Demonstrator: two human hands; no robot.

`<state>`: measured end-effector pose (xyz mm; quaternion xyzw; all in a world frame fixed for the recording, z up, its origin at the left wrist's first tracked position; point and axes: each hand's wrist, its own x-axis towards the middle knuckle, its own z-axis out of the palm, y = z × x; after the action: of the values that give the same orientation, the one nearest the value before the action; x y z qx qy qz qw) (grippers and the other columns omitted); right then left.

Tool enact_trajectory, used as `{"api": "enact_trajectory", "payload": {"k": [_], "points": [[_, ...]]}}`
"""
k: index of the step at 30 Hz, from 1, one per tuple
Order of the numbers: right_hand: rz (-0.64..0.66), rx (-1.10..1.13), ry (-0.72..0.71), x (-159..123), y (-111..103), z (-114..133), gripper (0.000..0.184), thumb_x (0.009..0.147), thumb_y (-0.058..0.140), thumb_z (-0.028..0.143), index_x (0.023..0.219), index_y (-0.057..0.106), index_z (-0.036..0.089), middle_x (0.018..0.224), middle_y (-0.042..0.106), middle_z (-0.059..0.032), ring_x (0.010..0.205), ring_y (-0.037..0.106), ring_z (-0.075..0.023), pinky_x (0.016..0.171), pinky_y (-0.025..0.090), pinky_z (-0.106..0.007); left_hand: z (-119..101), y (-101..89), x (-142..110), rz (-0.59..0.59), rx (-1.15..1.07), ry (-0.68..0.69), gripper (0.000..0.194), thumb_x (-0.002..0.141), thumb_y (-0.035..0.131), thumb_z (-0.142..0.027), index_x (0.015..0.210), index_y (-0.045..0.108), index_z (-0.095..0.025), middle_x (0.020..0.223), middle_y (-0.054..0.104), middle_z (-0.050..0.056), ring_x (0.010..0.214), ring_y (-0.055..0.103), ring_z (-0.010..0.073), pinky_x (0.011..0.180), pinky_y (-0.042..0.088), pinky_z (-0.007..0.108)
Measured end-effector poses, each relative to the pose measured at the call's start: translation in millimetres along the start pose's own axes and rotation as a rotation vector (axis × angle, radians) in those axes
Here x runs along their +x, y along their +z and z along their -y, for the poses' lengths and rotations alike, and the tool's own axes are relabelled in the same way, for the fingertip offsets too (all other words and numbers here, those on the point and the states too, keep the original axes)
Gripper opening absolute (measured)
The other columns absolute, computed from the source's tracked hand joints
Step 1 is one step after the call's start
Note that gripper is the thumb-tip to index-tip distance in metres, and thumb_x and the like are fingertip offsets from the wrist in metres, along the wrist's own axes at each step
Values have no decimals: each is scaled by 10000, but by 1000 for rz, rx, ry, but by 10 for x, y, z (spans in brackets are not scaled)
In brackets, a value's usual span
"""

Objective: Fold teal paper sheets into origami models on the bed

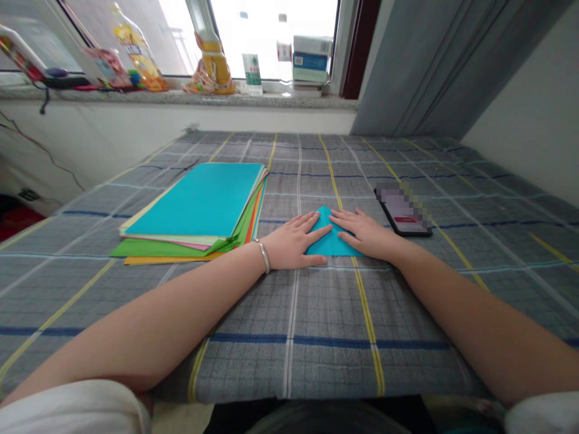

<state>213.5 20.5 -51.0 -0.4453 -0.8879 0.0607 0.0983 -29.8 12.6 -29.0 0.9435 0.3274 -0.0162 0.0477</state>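
A piece of blue paper [332, 244], folded into a triangle with its point facing away from me, lies flat on the checked cloth. On its left side rests my left hand [294, 242], fingers spread and palm down, a silver bangle around the wrist. My right hand [368, 234] lies flat over the triangle's right side with the fingers stretched out. Both hands cover parts of the paper's slanted edges. To the left is a stack of coloured paper [199, 202], with a blue sheet on top and green, orange and pink edges showing beneath.
A phone [402, 212] lies on the grey checked tablecloth [253, 367] to the right of my right hand. On the windowsill [158, 99] behind stand a juice bottle [138, 51], a yellow container [215, 63], clear bottles and boxes [310, 60]. A grey curtain [420, 66] hangs at the right.
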Motion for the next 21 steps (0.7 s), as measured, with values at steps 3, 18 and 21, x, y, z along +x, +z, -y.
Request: {"api": "enact_trajectory", "payload": {"k": [3,18,21], "points": [[99,-63,59,-2,-12,-1,618,974,313,448,1534,317,186,1605,238,-85,1482,188,-300,1186,180,-574,-35,22,7,3,-2,-51,775,960,369,-623,1562,177,-174,1618,59,184,1504,74,323,1214,129,468],[43,-352,147,-203,-324,142,402,939,453,308,1204,700,135,1305,646,-121,1181,616,-310,979,511,-454,-48,-31,-81,-66,70,-84,656,976,429,-516,1488,370,-111,1543,334,221,1459,278,334,1180,261,449],[-19,-293,100,-227,-366,132,319,922,492,259,1092,748,173,1215,701,-90,1105,655,-281,938,534,-426,-18,-29,-80,-138,35,-34,601,951,495,-482,1412,472,-96,1495,430,184,1428,349,301,1180,280,406]]}}
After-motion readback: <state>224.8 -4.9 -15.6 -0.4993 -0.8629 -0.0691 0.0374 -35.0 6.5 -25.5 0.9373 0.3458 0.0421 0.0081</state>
